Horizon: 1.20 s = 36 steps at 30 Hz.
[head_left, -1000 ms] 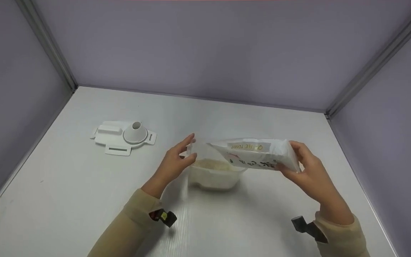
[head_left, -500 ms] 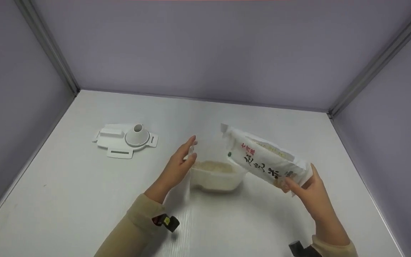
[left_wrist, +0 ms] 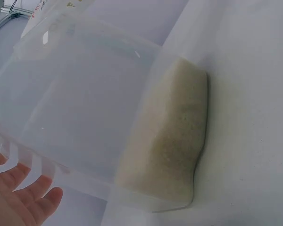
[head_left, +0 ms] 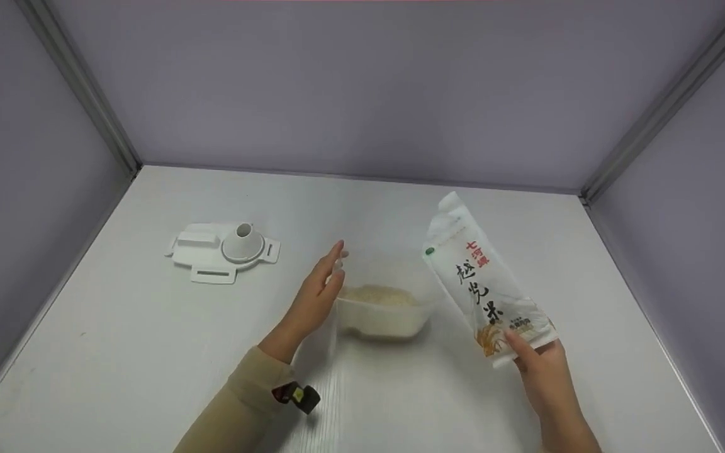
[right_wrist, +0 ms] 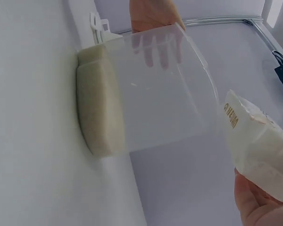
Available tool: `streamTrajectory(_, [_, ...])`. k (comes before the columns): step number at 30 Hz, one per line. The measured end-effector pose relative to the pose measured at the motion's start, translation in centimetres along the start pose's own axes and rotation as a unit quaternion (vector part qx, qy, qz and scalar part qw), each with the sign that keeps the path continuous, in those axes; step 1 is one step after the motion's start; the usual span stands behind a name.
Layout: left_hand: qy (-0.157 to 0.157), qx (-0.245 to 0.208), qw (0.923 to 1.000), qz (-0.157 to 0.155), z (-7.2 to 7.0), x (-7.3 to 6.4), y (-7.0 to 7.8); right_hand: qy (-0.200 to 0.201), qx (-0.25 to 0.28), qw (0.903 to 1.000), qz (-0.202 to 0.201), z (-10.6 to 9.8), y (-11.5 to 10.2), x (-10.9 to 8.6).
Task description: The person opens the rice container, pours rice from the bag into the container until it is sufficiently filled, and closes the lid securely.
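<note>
On the white table (head_left: 148, 377), centre: one clear container (right_wrist: 165, 101), upright, base on the surface, long axis vertical. One batch of pale grain (head_left: 380, 294) in its lower part, clear wall above that.

Count: two hands, one bag, one container, one white plastic part (head_left: 202, 253) with a single spout (head_left: 243, 244).

The white printed bag (head_left: 479, 283) is held up on the container's right. Long axis runs slantwise in the head view: lower end near and to the right, upper end pointing away from the person and a bit left. Printed face is toward the head camera, red and black characters, one green dot near the upper end. Can't tell if it touches the container's rim.

Right hand (head_left: 545, 371) grips the bag's lower end, thumb across the printed face. Left hand (head_left: 312, 299) has its fingers extended along the container's left wall, not wrapped round it. Hands well apart, container between them.

White part lies left of the left hand, spout up, well apart from the container.
</note>
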<state>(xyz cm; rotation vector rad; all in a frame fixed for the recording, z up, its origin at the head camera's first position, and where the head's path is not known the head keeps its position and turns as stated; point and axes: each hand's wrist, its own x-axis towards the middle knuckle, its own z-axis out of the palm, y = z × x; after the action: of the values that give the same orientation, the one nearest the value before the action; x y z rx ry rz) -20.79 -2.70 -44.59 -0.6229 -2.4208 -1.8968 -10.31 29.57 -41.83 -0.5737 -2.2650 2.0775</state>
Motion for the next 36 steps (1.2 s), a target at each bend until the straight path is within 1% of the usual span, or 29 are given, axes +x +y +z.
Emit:
streamTrajectory(3, [0.002,0.000,1.0000,-0.009,-0.1,-0.4,1.7,0.009,0.041,0.9987,0.030,0.1,0.4,-0.2])
streamTrajectory(5, [0.005,-0.004,0.9999,-0.013,-0.2,-0.7,2.7,0.011,0.064,0.9970,0.040,0.1,0.7,-0.4])
streamTrajectory(6, [0.006,-0.006,0.9998,-0.015,-0.2,-0.6,2.4,0.013,0.081,0.9956,0.045,0.1,0.8,-0.5])
streamTrajectory(8, [0.011,-0.008,0.9998,-0.015,0.0,-0.4,1.5,0.014,0.110,0.9925,0.051,0.1,1.3,-0.7])
streamTrajectory(12, [0.017,-0.013,0.9996,-0.016,0.4,0.2,-0.8,0.012,0.152,0.9867,0.058,0.1,2.0,-1.0])
streamTrajectory(13, [0.020,-0.015,0.9996,-0.013,0.4,0.1,-0.8,0.006,0.156,0.9861,0.058,0.1,2.2,-1.0])
streamTrajectory(15, [0.022,-0.018,0.9995,-0.017,0.5,0.0,-0.9,-0.002,0.170,0.9837,0.058,0.1,2.5,-1.2])
streamTrajectory(18, [0.020,-0.025,0.9993,-0.017,0.5,-0.1,-1.0,-0.029,0.185,0.9813,0.044,0.0,2.9,-1.4])
streamTrajectory(22, [0.019,-0.027,0.9993,-0.016,0.5,-0.1,-1.1,-0.048,0.209,0.9764,0.026,-0.1,3.3,-1.6])
streamTrajectory(27, [0.024,-0.026,0.9992,-0.020,0.6,0.2,-1.1,-0.047,0.245,0.9682,0.021,-0.5,3.7,-1.7])
streamTrajectory(33, [0.021,-0.022,0.9994,-0.014,0.6,0.3,-1.0,-0.036,0.284,0.9580,0.013,-1.2,4.2,-1.6])
streamTrajectory(36, [0.022,-0.025,0.9993,-0.019,0.6,0.2,-1.0,-0.028,0.293,0.9557,0.014,-1.6,4.3,-1.5])
